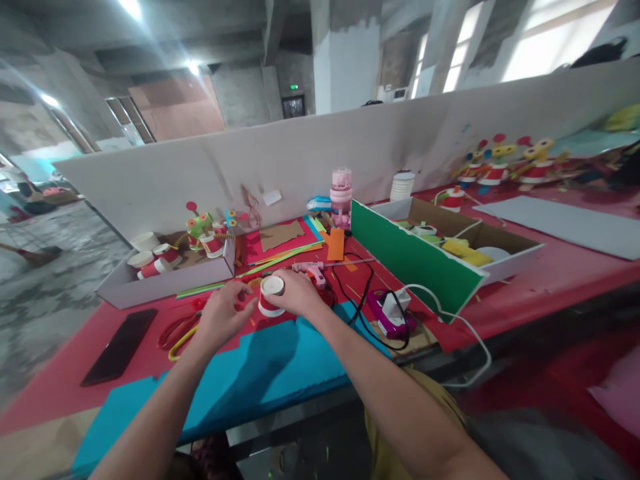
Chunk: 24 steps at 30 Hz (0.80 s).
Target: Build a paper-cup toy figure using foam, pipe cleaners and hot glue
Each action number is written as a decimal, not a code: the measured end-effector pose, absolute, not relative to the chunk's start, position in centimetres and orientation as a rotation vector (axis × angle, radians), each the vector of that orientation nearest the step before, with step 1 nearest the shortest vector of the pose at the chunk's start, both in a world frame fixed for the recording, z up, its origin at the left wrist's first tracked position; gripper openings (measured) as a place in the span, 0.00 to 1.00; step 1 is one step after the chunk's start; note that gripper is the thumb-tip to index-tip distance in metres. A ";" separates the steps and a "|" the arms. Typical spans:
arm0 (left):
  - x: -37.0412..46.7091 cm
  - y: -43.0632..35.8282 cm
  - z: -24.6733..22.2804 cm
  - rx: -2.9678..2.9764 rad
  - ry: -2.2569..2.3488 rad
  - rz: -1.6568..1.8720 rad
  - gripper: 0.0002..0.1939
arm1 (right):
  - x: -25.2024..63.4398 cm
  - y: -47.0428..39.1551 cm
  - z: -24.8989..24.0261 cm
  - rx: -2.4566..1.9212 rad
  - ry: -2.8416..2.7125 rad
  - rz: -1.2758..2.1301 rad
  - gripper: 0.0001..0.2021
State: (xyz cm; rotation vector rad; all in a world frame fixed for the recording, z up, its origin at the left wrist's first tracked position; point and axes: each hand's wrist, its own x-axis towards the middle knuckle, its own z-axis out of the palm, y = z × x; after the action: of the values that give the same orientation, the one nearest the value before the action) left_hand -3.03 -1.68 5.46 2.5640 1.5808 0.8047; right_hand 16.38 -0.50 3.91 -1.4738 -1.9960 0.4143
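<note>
A small white paper cup with a red band (270, 308) stands near the table's front, by the edge of a blue sheet (265, 357). My right hand (296, 292) grips it from the right, fingers round its upper part. To the left of the cup, my left hand (227, 312) is open, fingers bent and apart, with a gap between them and the cup. Scissors with red and yellow handles (181, 337) lie beside my left wrist. Just behind my right hand rests a pink glue gun (313, 270).
A box of banded cups (165, 283) stands at the left, near a black phone (120, 347). On the right are a green board (410, 260), an open box (515, 257) and a purple power strip (393, 313) with loose cables. A pink bottle (341, 197) stands behind.
</note>
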 end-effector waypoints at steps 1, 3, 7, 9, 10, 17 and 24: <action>-2.9 -1.9 4.8 2.558 1.628 0.819 0.12 | 16.2 -0.7 4.0 -1.470 -1.917 0.440 0.16; -2.4 -1.9 3.6 2.582 1.712 0.818 0.21 | 15.8 -1.1 4.1 -1.482 -1.767 0.487 0.20; -1.8 -1.2 1.9 2.606 1.778 0.854 0.26 | 14.6 -2.0 3.8 -1.466 -1.683 0.543 0.23; -2.0 -0.9 1.2 2.600 1.787 0.865 0.25 | 14.3 -1.9 3.5 -1.369 -1.709 0.618 0.22; -2.2 -0.9 0.9 2.597 1.794 0.877 0.25 | 14.3 -1.7 3.4 -1.300 -1.712 0.702 0.21; -2.8 -1.3 0.2 2.652 1.843 0.989 0.25 | 14.9 0.0 1.9 -0.979 -1.617 1.145 0.14; -1.9 -2.4 0.6 2.713 1.780 0.979 0.25 | 15.2 -0.4 2.1 -0.994 -1.791 1.095 0.16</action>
State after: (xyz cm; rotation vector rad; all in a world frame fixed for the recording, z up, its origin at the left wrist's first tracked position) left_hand -1.91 -2.39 0.57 2.7133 1.7803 0.9790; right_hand 15.20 -0.42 2.12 -0.9943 -1.7908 1.0954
